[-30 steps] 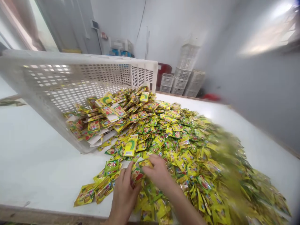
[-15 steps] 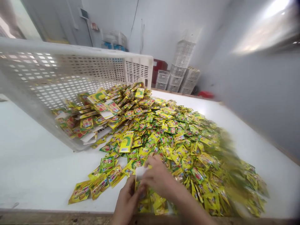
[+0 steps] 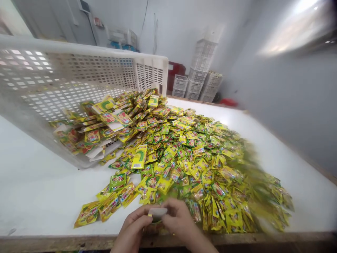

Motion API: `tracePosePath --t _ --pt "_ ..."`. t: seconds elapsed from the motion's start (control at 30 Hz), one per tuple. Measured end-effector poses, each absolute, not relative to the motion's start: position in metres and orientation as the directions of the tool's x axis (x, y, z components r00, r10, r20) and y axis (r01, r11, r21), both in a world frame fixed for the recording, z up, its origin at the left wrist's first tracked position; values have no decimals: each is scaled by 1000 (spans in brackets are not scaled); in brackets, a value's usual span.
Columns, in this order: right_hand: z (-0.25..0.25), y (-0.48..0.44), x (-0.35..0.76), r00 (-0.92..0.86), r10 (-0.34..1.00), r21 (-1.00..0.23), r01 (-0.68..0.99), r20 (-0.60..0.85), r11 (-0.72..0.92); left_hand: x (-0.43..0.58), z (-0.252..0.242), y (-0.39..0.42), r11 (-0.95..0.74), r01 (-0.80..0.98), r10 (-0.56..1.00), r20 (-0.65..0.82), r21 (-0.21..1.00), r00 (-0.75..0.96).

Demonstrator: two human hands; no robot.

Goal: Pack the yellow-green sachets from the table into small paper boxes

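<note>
Near the table's front edge, my left hand (image 3: 134, 223) and my right hand (image 3: 179, 218) are both closed on a small cardboard box (image 3: 158, 212), one from each side. Its white flap faces up between my thumbs; most of the body is hidden by my fingers. Just beyond my hands spreads a heap of yellow and green sachets (image 3: 195, 165). A yellow printed box (image 3: 139, 157) lies on the heap, and a few sachets (image 3: 86, 213) lie apart to the left.
A white perforated plastic crate (image 3: 86, 52) lies tipped on its side at the left, with small printed boxes (image 3: 92, 136) spilling from its mouth. The white tabletop (image 3: 34, 196) has a wooden front edge. Stacked crates (image 3: 196, 82) stand by the back wall.
My right hand has come down from above the box to its right side. Both hands and the box are now closer to the table's front edge. The view has shifted slightly.
</note>
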State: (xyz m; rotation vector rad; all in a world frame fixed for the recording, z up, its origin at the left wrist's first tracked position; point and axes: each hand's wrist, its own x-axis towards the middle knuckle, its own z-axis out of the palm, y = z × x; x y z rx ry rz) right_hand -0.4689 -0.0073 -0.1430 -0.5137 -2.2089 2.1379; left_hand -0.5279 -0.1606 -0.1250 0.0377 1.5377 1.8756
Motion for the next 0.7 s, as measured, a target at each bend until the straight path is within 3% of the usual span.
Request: tracePosePath --t 0.07,0.13,0.33,0.47,0.6,0.7 --pt "-134 -9 -469 -960 278 -986 48 -2 159 -530 -127 -164 -30 -460 468 -394 887 -791" --pt "-125 -7 -470 -962 264 -980 -11 65 199 -533 -133 -170 14 -395 435 -361 919 -825" --pt "-126 -8 -479 -954 301 -990 51 -10 128 -542 -152 -183 161 -108 410 -166 981 -897" --pt "-136 -14 -484 -926 375 -994 80 -46 76 -545 -149 -176 165 -47 393 -109 985 -913" --pt "-136 -15 -487 -919 367 -989 146 -143 -19 -550 -142 -172 154 21 447 -51 988 -893" --pt "-132 -14 -486 -935 352 -993 79 -43 88 -556 -144 -178 163 106 533 3 981 -846"
